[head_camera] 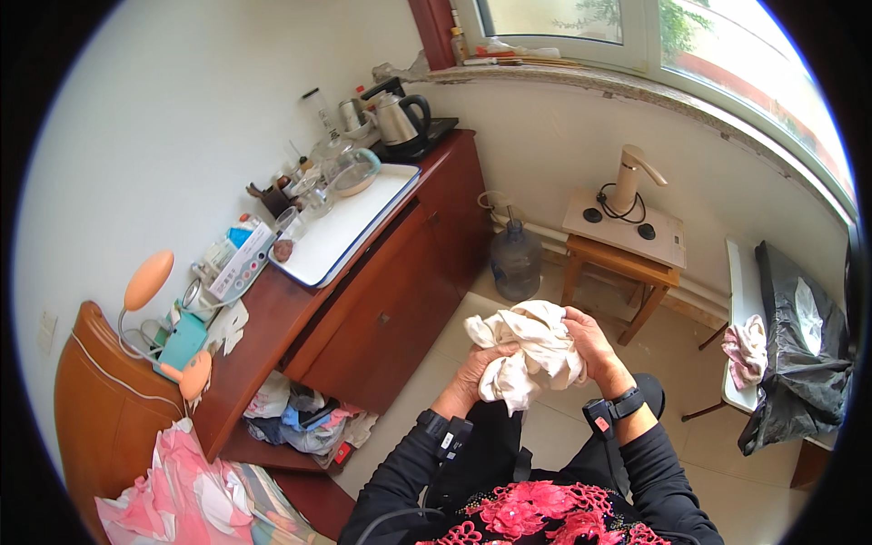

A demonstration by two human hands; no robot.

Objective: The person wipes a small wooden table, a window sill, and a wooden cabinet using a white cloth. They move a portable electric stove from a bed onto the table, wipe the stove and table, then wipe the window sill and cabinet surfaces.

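A crumpled off-white cloth [528,351] is bunched up in front of my body, above the tiled floor. My left hand [480,371] grips its left side, with the thumb lying over the folds. On the right side, my right hand [594,340] holds the cloth near its upper edge, fingers partly behind it. Both wrists wear black straps with small devices. The fingertips behind the cloth are hidden.
Left stands a dark red wooden cabinet [381,306] with a white tray [327,238], glassware and an electric kettle [402,122]. Ahead are a clear water bottle [516,262] and a wooden stool [623,262]. Black plastic [797,368] covers part of a white table at right.
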